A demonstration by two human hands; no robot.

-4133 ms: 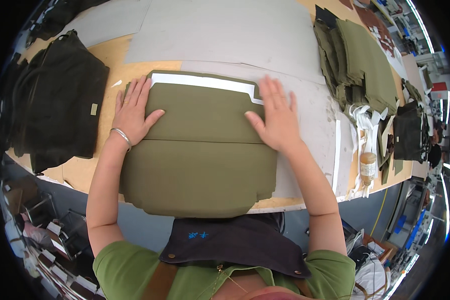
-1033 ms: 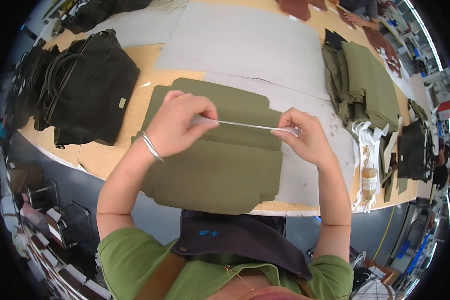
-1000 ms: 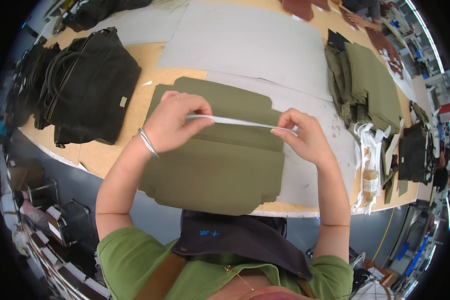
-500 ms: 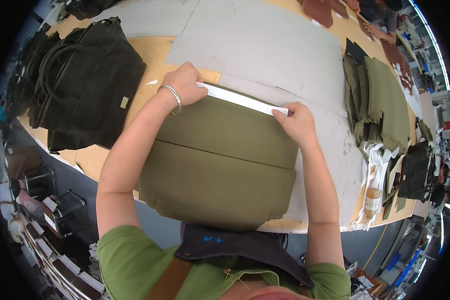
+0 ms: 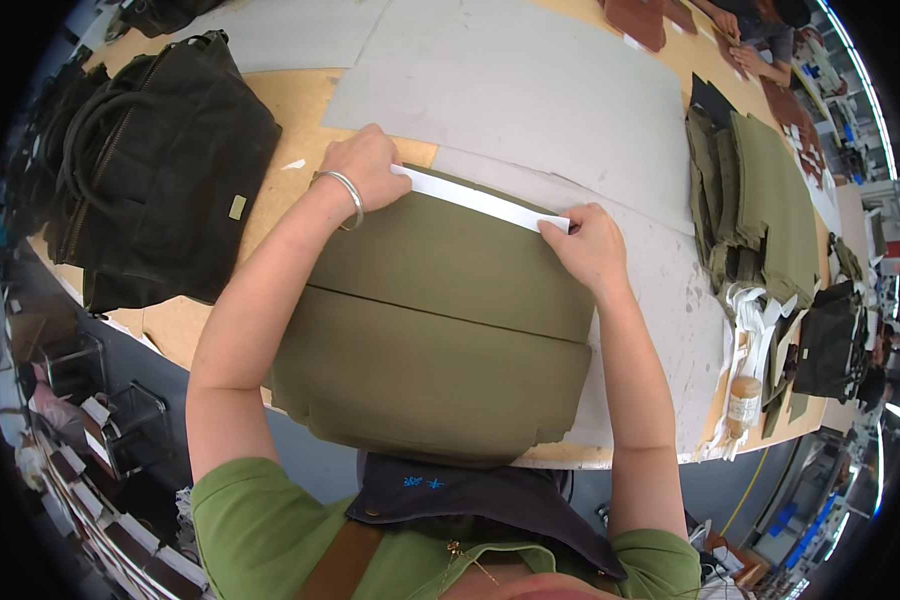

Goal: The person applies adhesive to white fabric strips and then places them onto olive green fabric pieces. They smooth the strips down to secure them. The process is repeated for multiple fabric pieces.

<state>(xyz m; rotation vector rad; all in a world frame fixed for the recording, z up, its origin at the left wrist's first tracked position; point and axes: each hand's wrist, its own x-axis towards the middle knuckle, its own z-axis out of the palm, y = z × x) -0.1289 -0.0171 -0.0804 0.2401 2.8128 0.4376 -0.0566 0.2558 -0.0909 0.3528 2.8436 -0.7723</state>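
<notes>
Probably the white strip (image 5: 480, 199) could end up skewed or puckered if my left hand (image 5: 364, 166) and right hand (image 5: 592, 245) pull unevenly, or if the olive fabric panel (image 5: 440, 345) slips beneath it. Thumb and fingers of each hand are pinched on the strip's two ends, along the panel's far edge; a second ago I held it up over the panel's middle, nearer to me.
</notes>
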